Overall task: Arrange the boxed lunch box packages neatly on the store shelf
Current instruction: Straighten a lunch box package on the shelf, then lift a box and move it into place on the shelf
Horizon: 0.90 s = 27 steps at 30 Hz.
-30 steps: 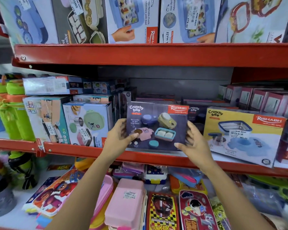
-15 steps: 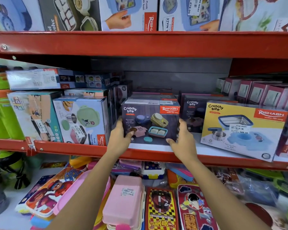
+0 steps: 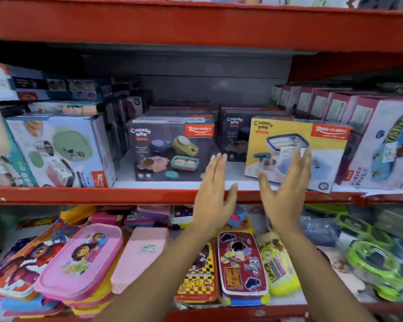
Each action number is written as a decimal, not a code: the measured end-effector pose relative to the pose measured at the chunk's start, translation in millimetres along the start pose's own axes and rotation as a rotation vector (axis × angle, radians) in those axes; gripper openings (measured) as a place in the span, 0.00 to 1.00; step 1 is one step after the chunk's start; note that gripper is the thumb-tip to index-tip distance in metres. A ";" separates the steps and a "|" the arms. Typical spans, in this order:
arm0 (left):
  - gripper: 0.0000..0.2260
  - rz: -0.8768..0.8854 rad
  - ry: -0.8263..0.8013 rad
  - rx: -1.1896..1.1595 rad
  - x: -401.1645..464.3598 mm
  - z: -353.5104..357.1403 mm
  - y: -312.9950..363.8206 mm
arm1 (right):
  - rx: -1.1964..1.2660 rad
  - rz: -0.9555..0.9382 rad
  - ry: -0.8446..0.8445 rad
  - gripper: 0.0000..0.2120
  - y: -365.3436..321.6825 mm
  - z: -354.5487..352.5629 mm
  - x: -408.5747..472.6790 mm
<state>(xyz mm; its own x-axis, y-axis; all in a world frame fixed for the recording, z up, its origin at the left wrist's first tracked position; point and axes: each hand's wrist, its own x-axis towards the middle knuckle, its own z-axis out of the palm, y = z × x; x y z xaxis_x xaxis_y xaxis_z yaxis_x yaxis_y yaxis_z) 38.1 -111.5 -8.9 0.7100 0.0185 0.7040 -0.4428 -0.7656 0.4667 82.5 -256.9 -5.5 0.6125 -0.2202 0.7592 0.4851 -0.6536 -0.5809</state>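
A dark purple Crunchy Bite lunch box package (image 3: 170,149) stands upright on the middle red shelf (image 3: 149,195), set back from the front edge. To its right a yellow Crunchy Bite box (image 3: 296,149) sits slightly askew near the edge. My left hand (image 3: 213,194) is open, fingers straight, in front of the gap between the two boxes, touching nothing. My right hand (image 3: 285,191) is also open, held in front of the yellow box's lower left part, palm facing left. Whether it touches the box I cannot tell.
A white and green lunch box package (image 3: 61,152) stands left of the purple one. Maroon boxes (image 3: 323,105) line the back right, and a Kidzee box (image 3: 386,145) is at far right. Loose plastic lunch boxes (image 3: 82,259) crowd the shelf below. Another red shelf (image 3: 196,24) hangs overhead.
Both hands have let go of the purple box, which now rests on the shelf, and have moved right toward the yellow box. The view has shifted lower and rightward.
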 end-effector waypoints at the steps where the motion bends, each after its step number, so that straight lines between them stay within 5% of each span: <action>1: 0.28 -0.041 -0.043 -0.071 7.0 9.2 7.6 | -0.017 0.017 0.038 0.39 8.5 -8.2 6.5; 11: 0.37 -0.527 -0.172 -0.587 87.5 41.2 34.0 | 0.045 0.240 0.036 0.41 59.2 -59.3 48.6; 15: 0.08 -0.523 -0.210 -0.728 90.4 41.2 37.0 | 0.022 0.209 -0.012 0.34 66.7 -69.5 56.4; 18: 0.26 -0.551 -0.166 -0.761 94.7 34.3 36.7 | -0.019 0.116 0.080 0.30 69.2 -78.9 56.2; 23: 0.34 -0.673 -0.078 -0.834 101.7 15.6 43.2 | -0.100 -0.120 0.123 0.24 86.4 -84.8 52.7; 27: 0.18 -0.634 -0.111 -0.757 101.9 13.4 39.4 | 0.379 0.026 -0.067 0.16 83.9 -93.4 56.0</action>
<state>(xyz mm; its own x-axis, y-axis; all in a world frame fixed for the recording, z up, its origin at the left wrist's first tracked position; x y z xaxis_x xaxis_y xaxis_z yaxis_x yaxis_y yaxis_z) 100.3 -148.4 74.1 0.9664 0.1925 0.1702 -0.1692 -0.0217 0.9853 99.2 -391.7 15.7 0.6608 -0.1771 0.7293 0.6575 -0.3321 -0.6764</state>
